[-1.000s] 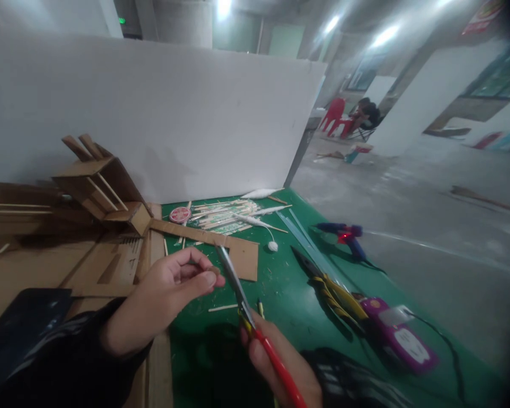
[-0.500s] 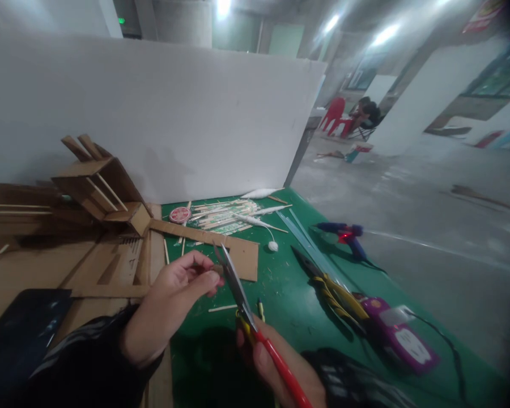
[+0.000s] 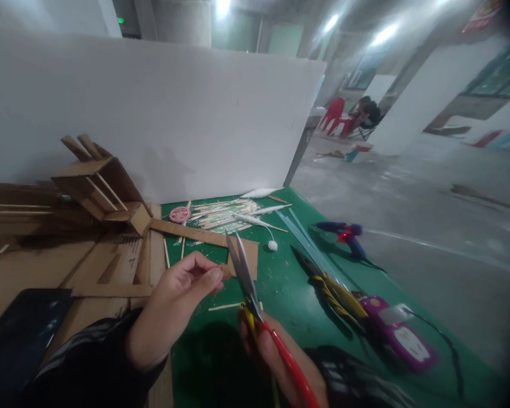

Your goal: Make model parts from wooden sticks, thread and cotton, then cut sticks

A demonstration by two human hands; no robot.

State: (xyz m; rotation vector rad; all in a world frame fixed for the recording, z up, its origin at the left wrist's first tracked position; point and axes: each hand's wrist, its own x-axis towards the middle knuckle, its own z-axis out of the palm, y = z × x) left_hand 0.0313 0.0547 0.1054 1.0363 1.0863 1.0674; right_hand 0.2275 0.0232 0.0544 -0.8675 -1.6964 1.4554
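Observation:
My left hand (image 3: 187, 300) pinches a small brown piece of cardboard (image 3: 224, 271) between thumb and fingertips. In my right hand (image 3: 280, 351) is a pair of scissors (image 3: 247, 279) with red and yellow handles, its blades slightly parted and pointing away from me. The blades are just right of the cardboard piece, apart from it. Beyond them a flat cardboard piece with a long arm (image 3: 242, 258) lies on the green table (image 3: 280, 300). A thin wooden stick (image 3: 224, 307) rests on the table between my hands.
Left stands a cardboard model (image 3: 106, 181), with a dark flat object (image 3: 23, 323) in front. Wooden sticks (image 3: 221, 212) and a red round tape roll (image 3: 179, 214) lie behind. Right are pliers (image 3: 335, 294), a glue gun (image 3: 344, 235), clear glue sticks (image 3: 306, 243) and a purple corded box (image 3: 399, 334).
The scissors and my right hand have shifted slightly right, away from the cardboard piece. My left hand has moved a little to the right.

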